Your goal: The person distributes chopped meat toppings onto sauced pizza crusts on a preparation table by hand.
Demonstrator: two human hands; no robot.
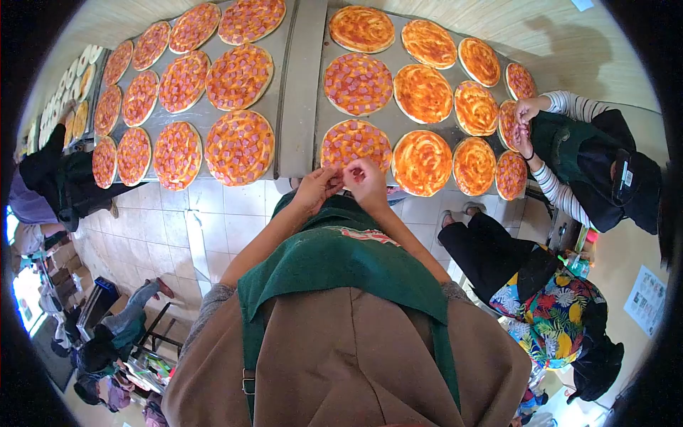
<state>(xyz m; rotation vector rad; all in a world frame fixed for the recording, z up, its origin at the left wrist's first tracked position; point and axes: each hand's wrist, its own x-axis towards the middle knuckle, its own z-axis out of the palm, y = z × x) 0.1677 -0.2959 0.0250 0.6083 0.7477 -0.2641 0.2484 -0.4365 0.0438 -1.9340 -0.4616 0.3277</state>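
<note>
My left hand is at the near edge of the metal table, its fingers pinched together beside my right hand; what they hold, if anything, is hidden. My right hand is curled with the palm turned up, and small reddish ham cubes show within its fingers. Both hands are just in front of a round pizza topped with sauce and ham cubes, and the right one covers its near edge. Beyond it lies another ham-topped pizza. To its right is a pizza with only sauce.
More ham-topped pizzas fill the left metal table. A raised metal seam divides the surfaces. At right, a co-worker's hands hover over a pizza. Another person in a floral top is at lower right. People are also at left.
</note>
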